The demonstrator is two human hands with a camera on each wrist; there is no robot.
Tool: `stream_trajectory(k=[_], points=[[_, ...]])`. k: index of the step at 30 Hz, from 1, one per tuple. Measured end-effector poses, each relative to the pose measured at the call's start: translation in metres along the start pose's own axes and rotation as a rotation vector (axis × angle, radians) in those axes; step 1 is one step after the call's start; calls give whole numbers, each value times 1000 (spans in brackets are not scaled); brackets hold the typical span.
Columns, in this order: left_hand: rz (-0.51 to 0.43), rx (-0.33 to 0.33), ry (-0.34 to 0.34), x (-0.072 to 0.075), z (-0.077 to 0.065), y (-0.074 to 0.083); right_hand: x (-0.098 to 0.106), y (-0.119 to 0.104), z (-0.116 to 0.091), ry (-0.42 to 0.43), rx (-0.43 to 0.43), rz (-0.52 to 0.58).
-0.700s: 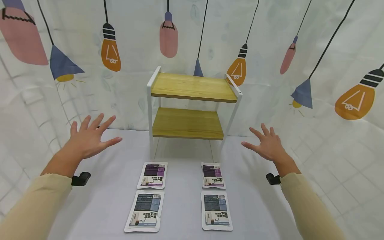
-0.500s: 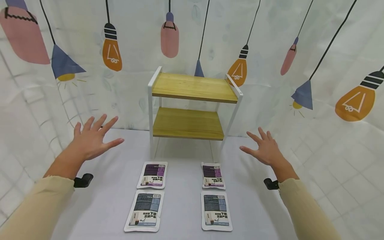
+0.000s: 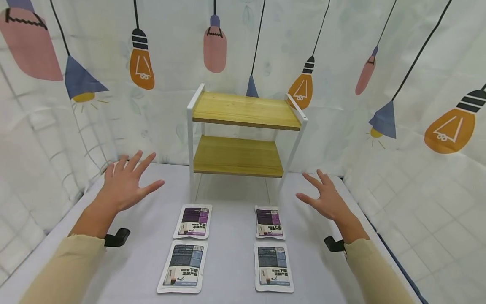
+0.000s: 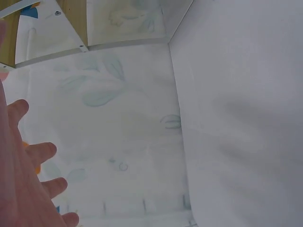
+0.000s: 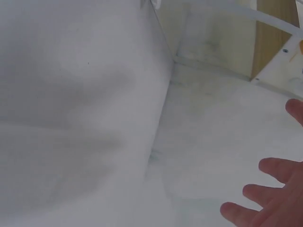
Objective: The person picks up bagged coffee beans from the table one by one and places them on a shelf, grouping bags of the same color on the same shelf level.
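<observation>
My left hand hovers above the white table on the left, fingers spread and holding nothing. On the right, my right hand is likewise spread in the air, touching nothing. Between them lie two flat white-edged pouches with purple labels, the left purple pouch and the right purple pouch. Nearer to me are two larger pouches with blue-grey labels, the left blue pouch and the right blue pouch. In the wrist views, spread fingers and fingers show at the edges.
Behind the pouches stands a two-tier rack with a wooden upper shelf, a wooden lower shelf and white side frames. A curtain printed with lamps hangs behind and around the white table.
Both hands have come lower and closer together, the left moving right and the right moving left. The table's side edges now show. The pouches and rack stay put.
</observation>
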State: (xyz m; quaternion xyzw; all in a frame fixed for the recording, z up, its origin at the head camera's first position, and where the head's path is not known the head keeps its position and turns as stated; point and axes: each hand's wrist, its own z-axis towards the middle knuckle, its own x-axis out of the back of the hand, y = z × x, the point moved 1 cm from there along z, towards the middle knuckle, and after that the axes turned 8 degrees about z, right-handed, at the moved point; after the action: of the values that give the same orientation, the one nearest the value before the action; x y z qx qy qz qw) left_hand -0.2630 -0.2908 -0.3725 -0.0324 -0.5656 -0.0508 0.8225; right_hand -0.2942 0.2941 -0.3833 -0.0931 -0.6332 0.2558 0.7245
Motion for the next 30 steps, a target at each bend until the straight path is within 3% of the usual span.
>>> stream_trajectory(k=[12, 16, 21, 26, 30], points=[[-113, -35, 47, -9, -7, 18, -25, -14, -9, 29, 19, 114], [-224, -77, 49, -17, -6, 23, -38, -14, -15, 52, 34, 173], [-428, -106, 42, -28, -3, 28, -53, -16, -22, 78, 41, 259], [-552, -36, 13, -32, -1, 36, -62, -26, -26, 96, -5, 358], [-641, 13, 41, -35, 2, 43, -69, -32, -28, 85, -53, 436]])
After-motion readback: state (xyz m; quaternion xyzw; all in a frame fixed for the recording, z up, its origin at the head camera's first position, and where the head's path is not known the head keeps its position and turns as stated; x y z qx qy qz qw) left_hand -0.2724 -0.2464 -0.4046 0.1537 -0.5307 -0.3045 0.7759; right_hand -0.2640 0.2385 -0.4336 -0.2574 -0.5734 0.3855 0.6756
